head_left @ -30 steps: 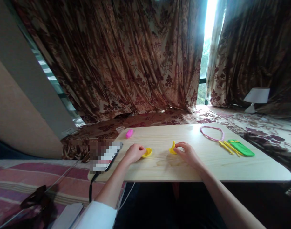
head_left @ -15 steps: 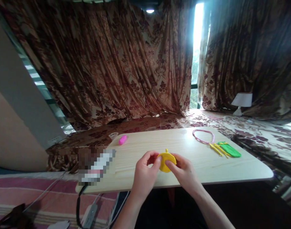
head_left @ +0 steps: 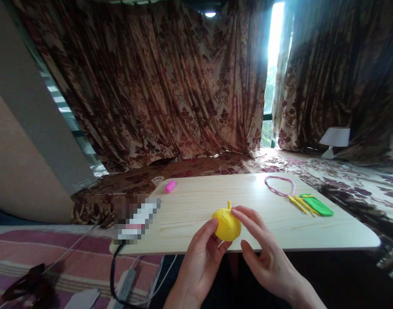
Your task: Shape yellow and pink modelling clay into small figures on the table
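A yellow modelling-clay piece (head_left: 228, 225), rounded with a small stem on top, is held above the near edge of the table. My left hand (head_left: 203, 249) grips it from the left and below, thumb on its front edge. Beside it, my right hand (head_left: 264, 249) has its fingers apart; the forefinger tip reaches the clay's upper right edge near the stem, while the thumb stands off below. Whether that fingertip presses on the clay, I cannot tell.
On the pale wooden table (head_left: 196, 197) lie a pink clay lump (head_left: 170, 186), a pink twisted loop (head_left: 280, 185), thin yellow clay strips (head_left: 301, 205) and a green clay slab (head_left: 317, 205). A blurred-out object (head_left: 138, 221) sits at the left edge. A white lamp (head_left: 334, 137) stands behind.
Both hands held the yellow piece before; my right hand has loosened its grip and spread its fingers. The piece has turned, its bulging side now showing. The view has shifted slightly.
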Motion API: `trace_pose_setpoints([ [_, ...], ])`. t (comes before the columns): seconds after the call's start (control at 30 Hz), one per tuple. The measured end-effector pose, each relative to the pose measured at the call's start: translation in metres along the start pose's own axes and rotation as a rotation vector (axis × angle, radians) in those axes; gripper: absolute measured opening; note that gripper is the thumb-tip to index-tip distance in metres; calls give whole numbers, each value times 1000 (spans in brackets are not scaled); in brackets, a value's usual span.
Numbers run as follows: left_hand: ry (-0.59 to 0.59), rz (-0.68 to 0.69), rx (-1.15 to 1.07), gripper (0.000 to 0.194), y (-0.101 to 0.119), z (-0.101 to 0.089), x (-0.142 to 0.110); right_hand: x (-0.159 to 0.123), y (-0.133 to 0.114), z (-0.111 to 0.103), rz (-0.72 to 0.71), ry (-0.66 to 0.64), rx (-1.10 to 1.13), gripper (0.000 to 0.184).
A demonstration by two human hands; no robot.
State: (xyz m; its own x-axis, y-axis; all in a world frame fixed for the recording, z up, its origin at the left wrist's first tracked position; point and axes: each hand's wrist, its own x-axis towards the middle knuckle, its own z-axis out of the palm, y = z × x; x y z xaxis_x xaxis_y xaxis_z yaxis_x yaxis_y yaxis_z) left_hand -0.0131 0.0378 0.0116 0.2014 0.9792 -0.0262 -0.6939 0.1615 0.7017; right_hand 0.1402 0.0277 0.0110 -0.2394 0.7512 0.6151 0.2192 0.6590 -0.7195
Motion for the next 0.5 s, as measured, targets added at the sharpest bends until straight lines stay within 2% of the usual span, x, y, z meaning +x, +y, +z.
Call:
trace_pose_setpoints([
  [0.1, -26, 51, 62, 18, 2, 0, -6, -2, 5, -1, 270, 30, 368, 53],
  [0.17, -50, 76, 138, 17, 1, 0, -10, 0, 8, 0, 361, 50, 575, 48],
  [0.3, -104, 39, 229, 20, 1, 1, -14, 5, 7, 3, 414, 96, 760, 48],
  [0.5, -193, -41, 253, 25, -1, -1, -15, 2, 2, 1, 474, 58, 823, 46],
])
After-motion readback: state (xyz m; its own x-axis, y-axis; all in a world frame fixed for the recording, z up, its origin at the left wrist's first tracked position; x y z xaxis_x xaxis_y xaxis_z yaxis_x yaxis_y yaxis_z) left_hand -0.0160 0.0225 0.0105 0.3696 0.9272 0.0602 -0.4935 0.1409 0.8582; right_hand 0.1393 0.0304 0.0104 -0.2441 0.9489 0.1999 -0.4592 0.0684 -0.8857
